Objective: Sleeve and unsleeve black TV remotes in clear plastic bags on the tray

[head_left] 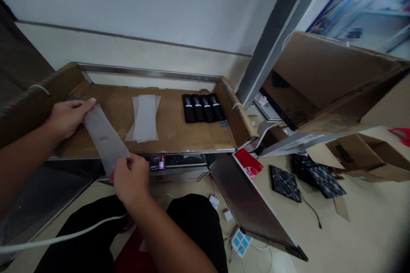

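A translucent plastic sleeve (pixel 104 135) is stretched slantwise between my two hands, over the left front of a cardboard-lined shelf (pixel 174 136). My left hand (pixel 68 115) pinches its upper end, the thumb on top. At the lower end my right hand (pixel 132 177) is closed on the sleeve near the shelf's front edge. Several similar flat sleeves (pixel 145 117) lie in a loose stack at the middle of the shelf. To their right, several black devices (pixel 203 108) with white bands lie side by side.
Raised cardboard sides (pixel 235 113) bound the shelf. A large open cardboard box (pixel 333 81) stands at the right. Below are a hinged panel (pixel 256 204), a power strip (pixel 241 242), black patterned panels (pixel 285 182) and cables on the floor. A white cable (pixel 70 234) crosses my lap.
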A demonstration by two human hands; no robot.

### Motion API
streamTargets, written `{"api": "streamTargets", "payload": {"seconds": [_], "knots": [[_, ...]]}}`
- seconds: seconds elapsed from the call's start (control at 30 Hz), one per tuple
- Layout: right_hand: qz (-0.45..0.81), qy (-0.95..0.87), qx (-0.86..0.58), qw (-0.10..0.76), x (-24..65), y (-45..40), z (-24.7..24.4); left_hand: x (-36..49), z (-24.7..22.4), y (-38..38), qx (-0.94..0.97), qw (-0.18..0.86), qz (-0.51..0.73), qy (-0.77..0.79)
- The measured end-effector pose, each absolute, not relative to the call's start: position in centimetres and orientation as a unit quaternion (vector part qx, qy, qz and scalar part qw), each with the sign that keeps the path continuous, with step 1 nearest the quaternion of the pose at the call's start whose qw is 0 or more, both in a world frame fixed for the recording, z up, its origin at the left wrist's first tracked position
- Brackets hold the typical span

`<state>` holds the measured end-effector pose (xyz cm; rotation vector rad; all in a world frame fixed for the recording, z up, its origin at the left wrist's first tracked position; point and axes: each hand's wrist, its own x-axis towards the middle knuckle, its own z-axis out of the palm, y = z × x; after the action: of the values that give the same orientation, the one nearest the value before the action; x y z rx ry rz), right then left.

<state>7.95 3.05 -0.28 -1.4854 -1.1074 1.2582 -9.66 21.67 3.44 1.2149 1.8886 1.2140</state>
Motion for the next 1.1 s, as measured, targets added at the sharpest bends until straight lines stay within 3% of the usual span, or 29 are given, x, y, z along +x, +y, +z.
{"api": "streamTargets", "payload": {"seconds": [0.27,0.53,0.83,1.1], "knots": [[0.588,-0.340,-0.558,0.476,7.2,3.2,-0.7,-9.2,3.4,21.5,0.463,0.256,0.482,0.698],[0.395,-0.489,-0.598,0.497,9.7,3.1,1.5,-8.4,4.2,21.0,0.437,0.266,0.515,0.688],[0.372,-0.510,-0.592,0.502,11.1,3.7,1.9,-8.3,4.1,21.2,0.423,0.261,0.541,0.678],[0.307,-0.592,-0.549,0.504,18.1,5.5,3.0,-9.8,2.4,22.4,0.471,0.280,0.525,0.651]]}}
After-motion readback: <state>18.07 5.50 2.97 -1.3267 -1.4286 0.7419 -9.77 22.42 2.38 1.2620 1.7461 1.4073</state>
